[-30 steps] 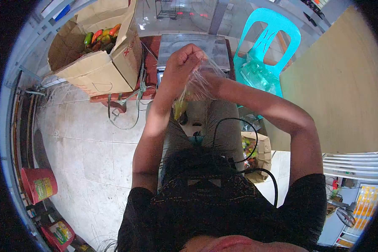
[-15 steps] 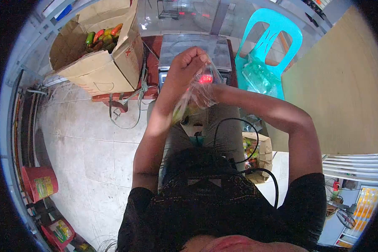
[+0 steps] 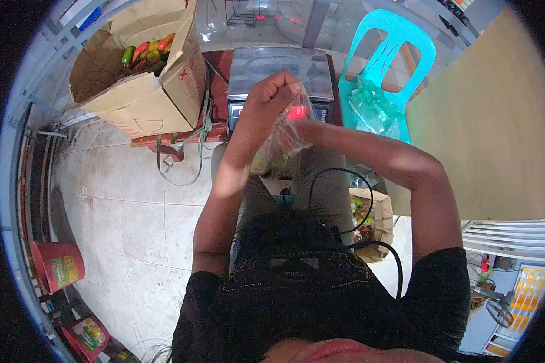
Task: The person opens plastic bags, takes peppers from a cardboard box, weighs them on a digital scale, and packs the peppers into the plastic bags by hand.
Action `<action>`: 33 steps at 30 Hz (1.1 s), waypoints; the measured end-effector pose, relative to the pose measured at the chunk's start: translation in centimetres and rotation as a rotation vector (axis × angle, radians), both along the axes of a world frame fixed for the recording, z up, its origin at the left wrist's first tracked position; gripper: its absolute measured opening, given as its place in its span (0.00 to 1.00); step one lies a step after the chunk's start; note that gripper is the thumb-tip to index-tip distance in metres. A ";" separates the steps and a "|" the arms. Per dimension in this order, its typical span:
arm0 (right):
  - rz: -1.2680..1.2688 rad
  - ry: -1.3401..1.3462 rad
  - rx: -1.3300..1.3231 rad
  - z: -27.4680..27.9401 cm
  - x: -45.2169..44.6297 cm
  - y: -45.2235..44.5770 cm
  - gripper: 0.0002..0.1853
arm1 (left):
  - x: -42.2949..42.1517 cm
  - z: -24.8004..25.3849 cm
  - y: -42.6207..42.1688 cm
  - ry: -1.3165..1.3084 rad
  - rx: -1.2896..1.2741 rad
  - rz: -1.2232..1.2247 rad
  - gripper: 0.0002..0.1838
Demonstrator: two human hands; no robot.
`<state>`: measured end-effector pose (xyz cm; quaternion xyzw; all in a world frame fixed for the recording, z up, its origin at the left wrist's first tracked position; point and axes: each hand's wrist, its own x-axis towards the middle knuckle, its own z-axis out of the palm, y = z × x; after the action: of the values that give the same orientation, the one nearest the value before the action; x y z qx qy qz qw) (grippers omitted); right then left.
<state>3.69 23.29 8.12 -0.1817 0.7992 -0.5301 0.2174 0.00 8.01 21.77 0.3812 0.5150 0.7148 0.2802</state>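
Left hand [image 3: 275,94] pinches a clear bag [image 3: 277,147] — right hand [image 3: 299,132] at its folds, grip unclear

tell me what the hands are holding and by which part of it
A clear plastic bag. The left hand pinches it at its upper end; the right hand is lower down by the bag, partly hidden, so its hold cannot be told.

Pale, scuffed floor tiles [image 3: 142,233] spread across eight to nine o'clock. The dark red surface [image 3: 219,68] sits at eleven, a reflective glass panel [image 3: 278,33] at twelve. A turquoise plastic chair [image 3: 428,55] stands between one and two, a wood-toned tabletop [image 3: 484,133] toward three, white bars [image 3: 515,242] just past it, an electric fan [image 3: 499,313] at four.
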 end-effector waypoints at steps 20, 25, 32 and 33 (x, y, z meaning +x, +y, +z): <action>-0.108 0.821 0.825 15.8 2.4 2.8 0.19 | -5.3 0.5 -1.7 0.318 -0.040 0.225 0.07; -0.601 0.657 0.595 18.5 3.1 -1.2 0.15 | -6.2 1.1 -2.9 0.477 -0.077 0.343 0.08; -0.579 0.785 0.676 19.3 3.3 -1.1 0.12 | -5.0 0.9 -3.0 0.249 0.002 0.305 0.10; -0.592 0.796 0.667 19.6 3.5 -1.0 0.11 | -4.5 0.7 -3.4 0.212 0.019 0.271 0.13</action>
<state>7.17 22.34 27.73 -0.0579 0.9592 -0.1799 -0.2103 -4.47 4.64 22.51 0.3844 0.5816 0.7065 0.1218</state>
